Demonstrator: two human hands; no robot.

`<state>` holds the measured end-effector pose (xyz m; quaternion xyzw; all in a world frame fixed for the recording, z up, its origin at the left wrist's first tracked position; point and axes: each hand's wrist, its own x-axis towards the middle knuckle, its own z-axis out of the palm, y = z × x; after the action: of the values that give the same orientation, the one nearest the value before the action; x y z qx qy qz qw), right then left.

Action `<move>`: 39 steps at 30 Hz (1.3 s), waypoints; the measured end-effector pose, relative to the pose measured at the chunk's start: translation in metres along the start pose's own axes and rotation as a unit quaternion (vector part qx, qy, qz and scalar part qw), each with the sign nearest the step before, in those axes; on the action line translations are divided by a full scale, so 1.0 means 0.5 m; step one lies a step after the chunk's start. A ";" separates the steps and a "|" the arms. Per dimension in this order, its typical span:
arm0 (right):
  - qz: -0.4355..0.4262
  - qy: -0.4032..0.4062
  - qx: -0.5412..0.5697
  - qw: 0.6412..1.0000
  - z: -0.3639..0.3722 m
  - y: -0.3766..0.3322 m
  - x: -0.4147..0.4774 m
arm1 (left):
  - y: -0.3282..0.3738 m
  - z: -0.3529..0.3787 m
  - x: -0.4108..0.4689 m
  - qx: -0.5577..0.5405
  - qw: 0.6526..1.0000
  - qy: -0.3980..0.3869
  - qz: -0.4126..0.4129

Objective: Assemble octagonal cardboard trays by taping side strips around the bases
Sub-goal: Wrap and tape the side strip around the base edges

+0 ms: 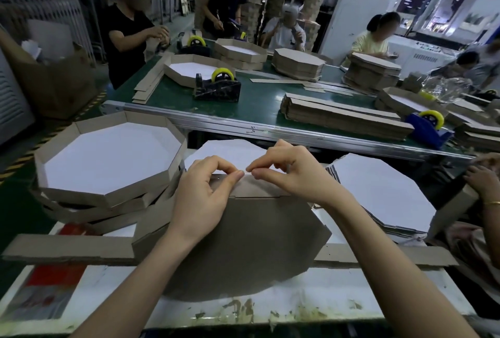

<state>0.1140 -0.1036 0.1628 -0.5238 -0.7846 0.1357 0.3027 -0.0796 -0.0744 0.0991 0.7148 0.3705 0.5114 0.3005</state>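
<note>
Mid-frame, the left hand (204, 197) and right hand (293, 175) pinch the cardboard strip's (255, 189) top edge with curled fingers (230, 181), above the brown base (243, 245) on the counter (351, 297).

No legible text — none anywhere

Octagonal base (243, 243) at bench centre, brown side up, one straight edge facing away. Side strip (257, 189), brown card, one section standing upright along that far edge. Left hand (200, 197) and right hand (292, 175) pinch its top rim, fingertips almost meeting. Further strip lengths lie flat out to left and right. Finished trays (108, 159) stacked at left, white floors, brown walls. Pile of spare bases (378, 191) at right, white face up.
</note>
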 end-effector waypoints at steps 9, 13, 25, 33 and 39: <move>0.117 -0.031 -0.013 0.993 -0.005 -0.002 0.012 | 0.008 0.009 -0.005 0.018 0.999 0.029 -0.025; 0.116 0.015 -0.059 0.991 -0.013 -0.012 0.033 | 0.006 0.012 -0.006 0.054 0.998 0.035 -0.011; 0.297 0.151 0.163 0.929 -0.015 -0.031 -0.005 | 0.000 -0.028 -0.004 0.235 0.942 -0.194 0.141; 0.399 0.139 0.339 0.841 0.042 -0.064 -0.060 | -0.004 -0.034 -0.014 0.215 0.956 -0.176 0.095; 0.433 0.159 0.401 0.791 0.079 -0.078 -0.106 | 0.002 -0.040 -0.027 0.176 0.959 -0.185 0.125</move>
<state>0.0749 -0.1637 0.1351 -0.6547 -0.2911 0.4699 0.5155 -0.1013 -0.0855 0.0990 0.8791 0.3003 0.3305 0.1667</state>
